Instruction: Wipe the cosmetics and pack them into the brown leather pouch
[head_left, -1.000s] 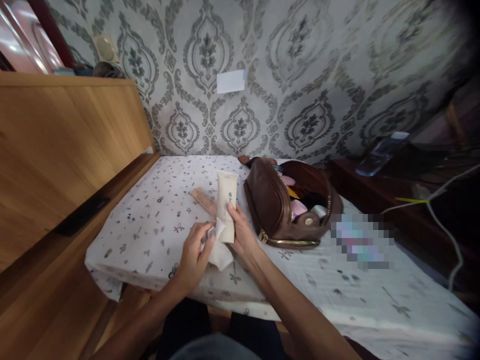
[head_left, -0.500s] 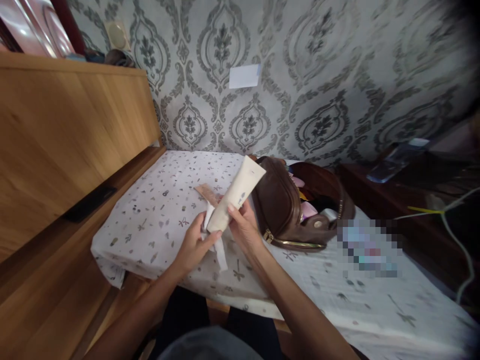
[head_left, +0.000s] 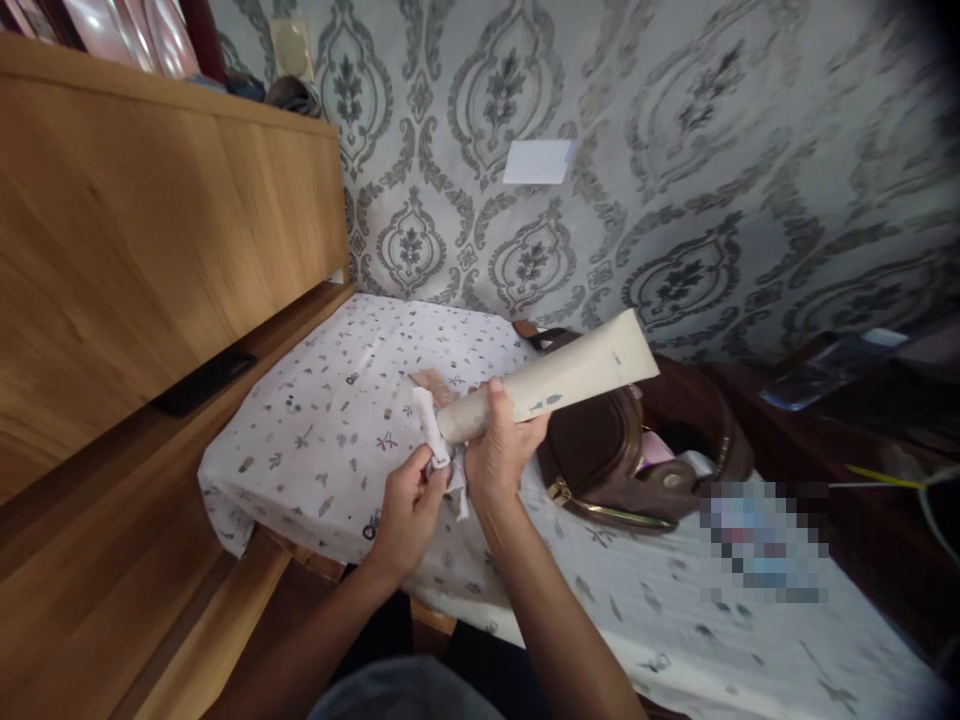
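Observation:
My right hand (head_left: 499,450) is wrapped round a cream-coloured squeeze tube (head_left: 577,375), its flat crimped end pointing up and to the right. At the tube's lower left end, my left hand (head_left: 412,505) pinches a crumpled white wipe (head_left: 430,425), which lies against that end. Part of the wipe hangs below between the hands. Behind them on the cloth lies a flat pinkish-brown packet (head_left: 436,382), partly hidden. A brown leather bag (head_left: 600,455) stands open just right of my right hand, with a pink item (head_left: 657,449) and other things inside.
A patterned white cloth (head_left: 300,440) covers the surface. A wooden cabinet (head_left: 172,190) borders it on the left, with a dark flat object (head_left: 202,383) on its ledge. A blurred-out item (head_left: 769,545) lies right of the bag. Farther right are a clear bottle (head_left: 832,370) and cables.
The tube has tipped over to the right, from steeply upright to a flatter slant. My left hand has shifted from the tube onto the wipe at its end. The view has turned slightly left.

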